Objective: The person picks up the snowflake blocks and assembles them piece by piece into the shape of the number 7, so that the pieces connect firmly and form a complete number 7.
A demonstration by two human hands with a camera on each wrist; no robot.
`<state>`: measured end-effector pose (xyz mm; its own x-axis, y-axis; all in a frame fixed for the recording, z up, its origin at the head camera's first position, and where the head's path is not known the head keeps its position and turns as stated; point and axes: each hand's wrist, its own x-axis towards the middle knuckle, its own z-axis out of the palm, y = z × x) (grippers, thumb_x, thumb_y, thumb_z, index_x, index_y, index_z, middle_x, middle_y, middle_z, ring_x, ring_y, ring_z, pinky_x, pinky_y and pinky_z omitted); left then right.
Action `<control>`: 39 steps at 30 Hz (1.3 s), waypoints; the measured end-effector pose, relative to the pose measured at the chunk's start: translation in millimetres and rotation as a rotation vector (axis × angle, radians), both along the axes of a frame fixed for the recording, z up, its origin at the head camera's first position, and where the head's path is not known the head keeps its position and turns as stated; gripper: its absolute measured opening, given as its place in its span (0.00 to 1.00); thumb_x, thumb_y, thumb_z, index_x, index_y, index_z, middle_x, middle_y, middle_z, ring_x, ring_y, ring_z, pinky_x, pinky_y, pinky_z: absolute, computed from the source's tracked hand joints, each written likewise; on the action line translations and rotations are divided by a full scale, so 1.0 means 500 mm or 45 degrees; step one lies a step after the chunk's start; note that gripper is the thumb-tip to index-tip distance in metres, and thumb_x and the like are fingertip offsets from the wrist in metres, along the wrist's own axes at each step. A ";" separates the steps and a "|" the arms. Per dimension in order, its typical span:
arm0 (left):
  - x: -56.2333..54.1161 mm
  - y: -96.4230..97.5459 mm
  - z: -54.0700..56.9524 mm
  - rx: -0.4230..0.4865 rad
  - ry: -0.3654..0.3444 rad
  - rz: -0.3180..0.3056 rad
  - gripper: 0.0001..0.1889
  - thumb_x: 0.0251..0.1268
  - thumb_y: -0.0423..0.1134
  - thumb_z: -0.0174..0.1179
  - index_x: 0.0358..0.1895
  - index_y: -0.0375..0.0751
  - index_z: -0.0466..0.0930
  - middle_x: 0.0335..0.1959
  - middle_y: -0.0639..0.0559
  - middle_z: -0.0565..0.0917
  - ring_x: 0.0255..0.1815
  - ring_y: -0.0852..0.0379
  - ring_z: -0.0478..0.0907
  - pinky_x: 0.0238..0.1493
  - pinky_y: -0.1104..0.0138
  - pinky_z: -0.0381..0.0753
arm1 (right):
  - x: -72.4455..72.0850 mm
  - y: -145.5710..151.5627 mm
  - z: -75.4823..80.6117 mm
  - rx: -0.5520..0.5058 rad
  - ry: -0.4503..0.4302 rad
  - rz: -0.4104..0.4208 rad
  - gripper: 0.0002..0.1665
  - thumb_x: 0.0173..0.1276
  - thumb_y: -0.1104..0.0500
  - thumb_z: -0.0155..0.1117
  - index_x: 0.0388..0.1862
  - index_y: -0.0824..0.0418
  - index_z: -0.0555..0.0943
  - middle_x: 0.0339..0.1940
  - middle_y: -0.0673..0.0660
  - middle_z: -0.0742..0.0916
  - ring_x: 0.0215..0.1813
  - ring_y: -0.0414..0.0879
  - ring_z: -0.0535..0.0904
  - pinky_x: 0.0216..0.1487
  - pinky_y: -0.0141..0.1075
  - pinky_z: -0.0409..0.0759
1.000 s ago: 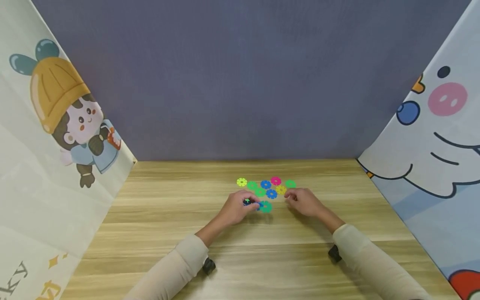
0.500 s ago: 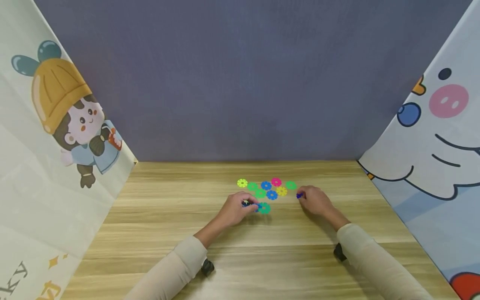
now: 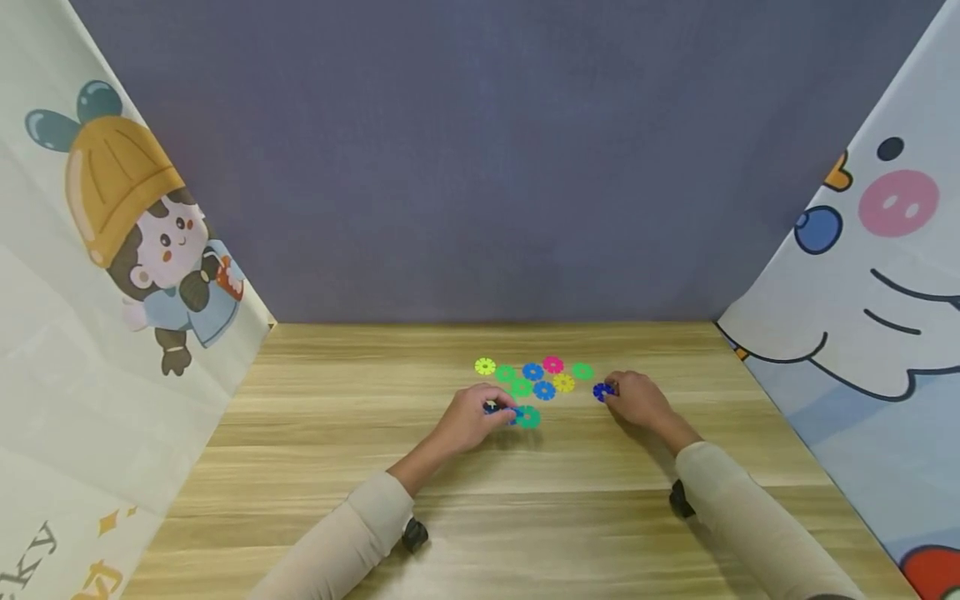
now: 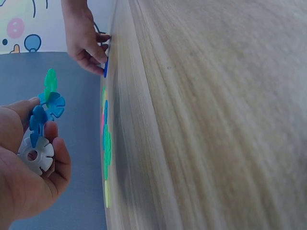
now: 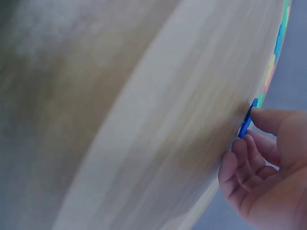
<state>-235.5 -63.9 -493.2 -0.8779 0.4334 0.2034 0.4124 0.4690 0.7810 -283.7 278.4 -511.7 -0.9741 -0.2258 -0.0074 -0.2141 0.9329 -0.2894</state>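
The left hand (image 3: 467, 419) holds with thumb and fingers a chain of joined discs (image 4: 36, 120), white, blue and green, above the worktop (image 3: 525, 517). The right hand (image 3: 639, 400) pinches a dark blue disc (image 3: 598, 394), which is to the right of the loose coloured discs (image 3: 537, 390).

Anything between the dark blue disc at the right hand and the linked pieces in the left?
Nothing visible. In the head view, only tabletop shows between the dark blue disc and the green end of the linked pieces. The loose yellow disc lies just off that line, on the far side.
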 end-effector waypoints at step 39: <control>-0.001 0.006 0.002 0.005 -0.025 0.003 0.04 0.68 0.43 0.67 0.41 0.51 0.89 0.47 0.56 0.88 0.51 0.58 0.83 0.52 0.65 0.82 | 0.063 -0.055 0.023 -0.377 0.035 0.144 0.12 0.74 0.58 0.65 0.52 0.61 0.83 0.27 0.51 0.86 0.22 0.39 0.73 0.23 0.30 0.73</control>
<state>-236.0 -61.1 -492.4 -0.8828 0.4308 0.1876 0.3959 0.4669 0.7907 -252.3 251.1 -500.3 -0.9418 -0.3208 0.1005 -0.3228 0.7791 -0.5374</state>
